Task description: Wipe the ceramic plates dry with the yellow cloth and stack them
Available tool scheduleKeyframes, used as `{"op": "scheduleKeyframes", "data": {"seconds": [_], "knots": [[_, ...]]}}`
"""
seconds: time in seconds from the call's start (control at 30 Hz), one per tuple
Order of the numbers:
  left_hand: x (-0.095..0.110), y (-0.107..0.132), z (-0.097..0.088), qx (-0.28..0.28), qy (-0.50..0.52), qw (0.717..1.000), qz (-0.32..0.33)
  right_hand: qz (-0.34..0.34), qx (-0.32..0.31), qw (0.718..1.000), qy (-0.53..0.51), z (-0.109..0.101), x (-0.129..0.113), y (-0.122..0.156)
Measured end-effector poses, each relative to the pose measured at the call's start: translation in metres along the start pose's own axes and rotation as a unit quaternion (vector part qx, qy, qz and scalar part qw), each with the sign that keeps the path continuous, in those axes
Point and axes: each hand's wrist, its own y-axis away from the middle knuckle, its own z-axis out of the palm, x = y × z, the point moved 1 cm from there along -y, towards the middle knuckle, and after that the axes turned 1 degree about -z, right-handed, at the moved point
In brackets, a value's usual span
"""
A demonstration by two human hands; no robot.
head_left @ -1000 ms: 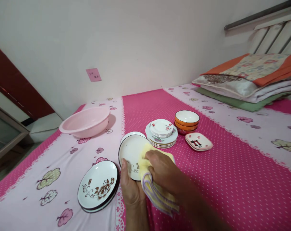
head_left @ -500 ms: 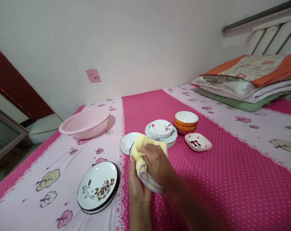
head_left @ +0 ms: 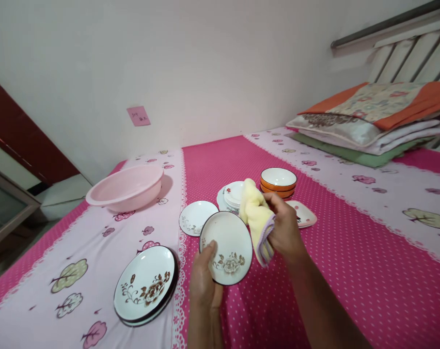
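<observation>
A small white plate point(head_left: 230, 237) with a dark rim and a brown flower print is gripped by my left hand point(head_left: 202, 276), thumb on its face. It is tilted up toward me. My right hand point(head_left: 283, 228) clasps a bunched yellow cloth point(head_left: 255, 213) with a purple edge, just right of the plate and apart from it. Beyond the held plate lies another flowered plate point(head_left: 194, 219), partly covered by it. Left of my left hand, larger brown-flowered plates point(head_left: 142, 278) are stacked. The cloth hides part of a stack of white plates point(head_left: 231, 195).
Orange bowls point(head_left: 278, 179) stand stacked behind my right hand, beside pink-edged square dishes point(head_left: 305, 213) that it partly hides. A pink basin point(head_left: 125, 186) sits at the left. Folded bedding point(head_left: 365, 121) lies at the back right. A pink patterned sheet point(head_left: 212, 155) covers the surface up to the wall.
My right hand has moved right with the yellow cloth, off the plate. The plate in my left hand, covered by the cloth before, now shows its face.
</observation>
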Motion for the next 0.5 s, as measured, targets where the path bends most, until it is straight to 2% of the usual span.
{"op": "scheduleKeyframes", "data": {"seconds": [0.07, 0.17, 0.27, 0.5], "knots": [[-0.003, 0.001, -0.002, -0.024, -0.042, 0.999, -0.019, -0.009, -0.027, 0.999, -0.025, 0.0, -0.01, 0.001], [-0.009, 0.003, 0.0, -0.092, -0.082, 0.991, -0.049, -0.036, -0.149, 0.988, -0.009, 0.005, -0.022, 0.005], [-0.011, 0.005, 0.003, -0.154, -0.1, 0.981, -0.067, -0.015, -0.263, 0.963, 0.061, 0.008, -0.026, 0.009], [-0.005, 0.005, -0.005, -0.21, -0.15, 0.963, -0.082, 0.034, -0.363, 0.922, 0.129, -0.005, -0.034, 0.01]]}}
